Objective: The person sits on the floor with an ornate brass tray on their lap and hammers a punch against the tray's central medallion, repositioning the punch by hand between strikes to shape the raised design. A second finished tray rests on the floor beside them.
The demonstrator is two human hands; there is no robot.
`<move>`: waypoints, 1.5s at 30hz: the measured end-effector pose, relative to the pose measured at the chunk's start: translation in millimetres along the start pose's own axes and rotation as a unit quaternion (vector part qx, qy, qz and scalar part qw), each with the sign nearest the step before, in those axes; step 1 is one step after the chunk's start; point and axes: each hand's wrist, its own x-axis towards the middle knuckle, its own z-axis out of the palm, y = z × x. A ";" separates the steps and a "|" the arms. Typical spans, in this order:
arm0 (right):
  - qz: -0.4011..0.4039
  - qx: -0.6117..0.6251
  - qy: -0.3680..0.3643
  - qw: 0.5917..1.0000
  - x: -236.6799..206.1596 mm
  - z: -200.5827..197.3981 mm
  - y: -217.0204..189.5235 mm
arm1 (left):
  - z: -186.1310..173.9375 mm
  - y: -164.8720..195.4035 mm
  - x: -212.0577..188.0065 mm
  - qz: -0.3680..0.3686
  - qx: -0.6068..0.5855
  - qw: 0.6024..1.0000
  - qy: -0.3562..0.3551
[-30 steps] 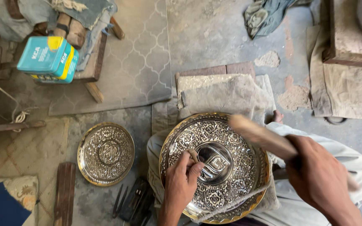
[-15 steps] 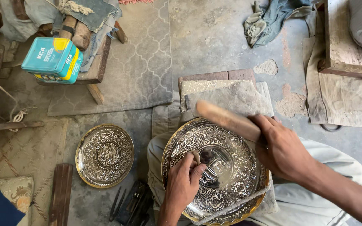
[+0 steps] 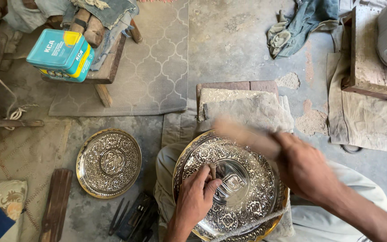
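left hand (image 3: 195,199) pinches a punch (image 3: 212,170) upright on the tray (image 3: 247,210), right hand (image 3: 307,168) fisted around a blurred mallet (image 3: 246,135), 1 smaller tray (image 3: 109,162) nearby

Two engraved round metal trays are showing: one large tray (image 3: 247,197) is lying under both hands, and a smaller tray (image 3: 109,162) is sitting on the floor well to the left of the left hand (image 3: 195,201). One punch (image 3: 212,170) is standing in that hand's fingers. One wooden mallet (image 3: 247,136), blurred, is sitting in the right hand (image 3: 307,168). One teal tin (image 3: 60,54) is resting far up and left of the left hand. Several loose tools (image 3: 133,217), too dark to count, are lying just left of that hand.
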 end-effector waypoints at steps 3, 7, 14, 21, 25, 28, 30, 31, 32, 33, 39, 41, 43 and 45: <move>-0.014 -0.163 0.000 0.986 -0.2 -0.6 -4.6 | 0.0 -0.7 1.7 -0.054 0.007 0.998 -0.032; 0.089 0.004 -0.036 0.995 -0.8 1.9 -2.8 | 0.8 -1.3 2.5 -0.047 0.007 0.999 -0.024; -0.052 -0.138 0.042 0.988 2.1 8.7 12.3 | 0.9 -0.9 3.1 -0.040 0.010 0.999 -0.016; 0.209 0.195 -0.031 0.958 -1.2 2.2 8.8 | 5.1 -1.0 3.0 -0.025 0.006 1.000 -0.008; -0.092 -0.128 0.047 0.986 -0.1 -4.4 2.0 | 5.5 0.0 4.4 -0.038 0.032 0.999 -0.019; -0.009 0.060 0.078 0.995 -0.4 -6.6 -0.2 | 5.1 3.2 3.8 -0.031 -0.002 0.999 -0.010; 0.038 0.053 0.056 0.996 -0.7 -6.2 0.2 | 3.7 4.7 5.6 -0.026 0.002 1.000 -0.011; -0.007 -0.024 0.055 0.998 -0.7 -5.8 0.9 | 3.7 5.5 6.5 -0.034 0.006 0.999 -0.015; -0.052 -0.101 0.051 0.992 -0.5 -5.3 1.9 | 3.9 6.3 7.0 -0.042 0.011 0.999 -0.019; -0.096 -0.177 0.044 0.978 -0.4 -4.8 3.0 | 3.8 6.9 7.2 -0.051 0.015 0.998 -0.024; -0.161 -0.260 0.029 0.952 0.4 -3.9 6.7 | 4.2 7.5 8.0 -0.035 0.018 0.999 -0.021; -0.052 -0.124 0.020 0.991 -0.2 -3.9 6.0 | 3.9 7.4 7.3 -0.033 0.018 0.999 -0.022; 0.018 -0.063 -0.006 0.998 -1.0 -4.0 4.5 | 3.6 7.6 5.8 -0.040 0.015 0.999 -0.022; 0.053 -0.078 -0.041 0.995 -2.1 -4.5 2.4 | 3.0 7.3 5.7 -0.051 0.013 0.998 -0.025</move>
